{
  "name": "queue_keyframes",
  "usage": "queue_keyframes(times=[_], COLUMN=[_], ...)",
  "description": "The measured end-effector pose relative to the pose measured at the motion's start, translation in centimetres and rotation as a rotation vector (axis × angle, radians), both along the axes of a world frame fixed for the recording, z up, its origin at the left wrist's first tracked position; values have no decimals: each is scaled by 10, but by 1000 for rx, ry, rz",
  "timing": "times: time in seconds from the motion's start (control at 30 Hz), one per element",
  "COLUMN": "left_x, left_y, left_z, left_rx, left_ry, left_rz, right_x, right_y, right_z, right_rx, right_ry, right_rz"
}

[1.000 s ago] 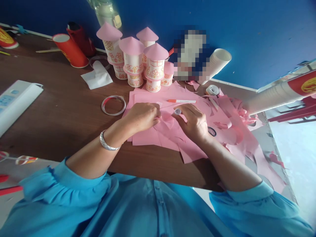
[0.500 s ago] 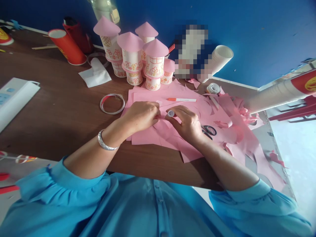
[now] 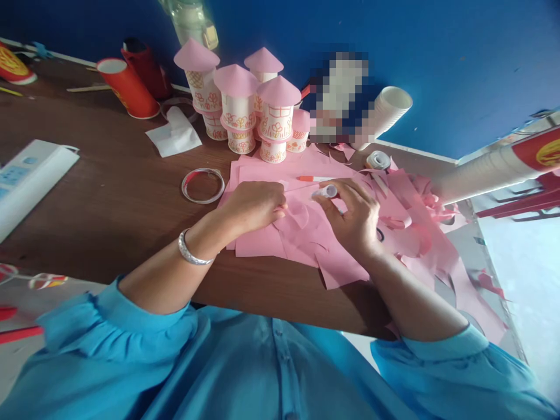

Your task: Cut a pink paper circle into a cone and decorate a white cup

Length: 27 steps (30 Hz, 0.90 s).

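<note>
Glue stick [image 3: 329, 191] in right hand [image 3: 356, 219]

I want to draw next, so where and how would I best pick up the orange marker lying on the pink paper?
Grip the marker at its bare middle with a fingertip pinch from above. It lies flat and sideways on the pink paper, just beyond the right hand, which partly covers its right end. Its orange left end is free too.
</note>
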State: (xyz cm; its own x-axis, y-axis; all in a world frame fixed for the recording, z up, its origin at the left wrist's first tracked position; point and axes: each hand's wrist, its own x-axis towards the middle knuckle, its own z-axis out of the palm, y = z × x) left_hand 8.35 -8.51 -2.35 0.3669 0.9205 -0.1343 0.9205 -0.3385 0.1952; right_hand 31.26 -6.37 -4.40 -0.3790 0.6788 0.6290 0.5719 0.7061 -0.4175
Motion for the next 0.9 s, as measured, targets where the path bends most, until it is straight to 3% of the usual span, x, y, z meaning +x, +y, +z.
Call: queue_keyframes(times=[0.27,0.5,0.7,0.9], left_x=[0,0,-1,0], left_y=[-1,-1,0,0], left_z=[0,1,-1,1], left_rx=[31,10,13,16], left_ry=[-95,-77,-26,-52], left_rz=[5,24,22,3], right_x=[-19,-8,4,-10], right_y=[-7,3,4,-2], right_z=[-16,-14,-1,-12], right_rx=[-95,20,102,-6], right_ry=[-49,-143,-59,-30], right_rz=[214,181,17,152])
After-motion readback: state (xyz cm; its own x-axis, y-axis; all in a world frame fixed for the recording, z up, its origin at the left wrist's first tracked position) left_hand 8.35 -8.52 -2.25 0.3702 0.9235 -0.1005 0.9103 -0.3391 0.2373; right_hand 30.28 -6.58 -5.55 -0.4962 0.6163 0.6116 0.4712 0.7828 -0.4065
